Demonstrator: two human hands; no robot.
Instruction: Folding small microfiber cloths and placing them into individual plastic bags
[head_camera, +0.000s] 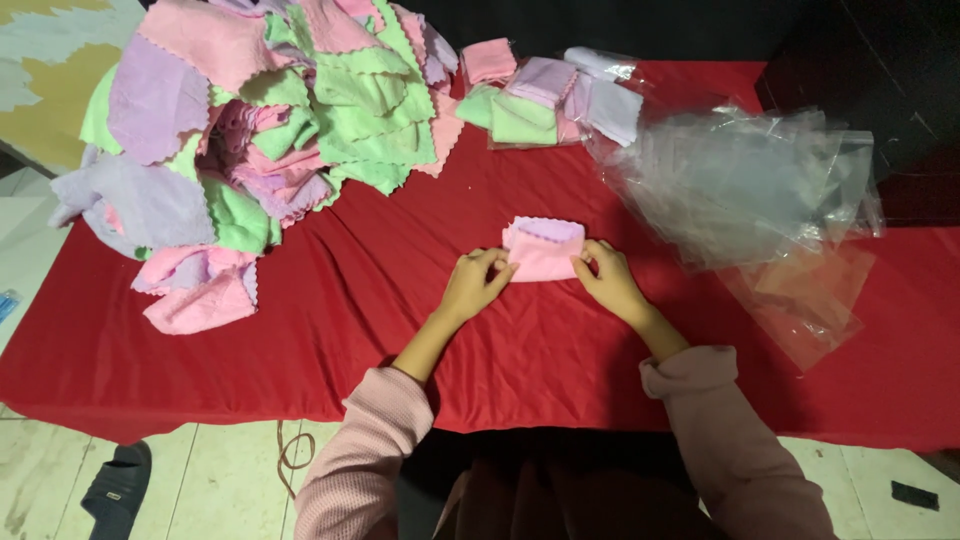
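**A:** Head view. What is in hand?

**B:** A small folded pink cloth (543, 250), with a lilac layer showing at its far edge, lies on the red-covered surface (400, 300) near the middle. The left hand (476, 282) pinches its left end and the right hand (607, 278) its right end; on both, the fingers are closed on the fabric. This reads as the folding or squaring stage of one cloth.

**A:** What would the next move call for?

**B:** By judgement, holding the layers aligned so the scalloped edges do not slip apart, and keeping the fold flat against the surface.

**A:** What surrounds it?

**B:** Far left, a large heap of loose cloths (260, 120) in pink, green and lilac. Far centre, a smaller group of folded cloths (530, 105), some seemingly already bagged. To the right, a pile of clear plastic bags (745, 185). Near left, on the floor, a dark sandal (117, 485).

**A:** What is hidden or unclear?

**B:** The fingertips are partly tucked under the cloth, so the exact grip cannot be told. How many layers the fold holds is not visible. The count of clear bags cannot be made out, since they overlap and glare. The heap is cut off by the far frame edge.
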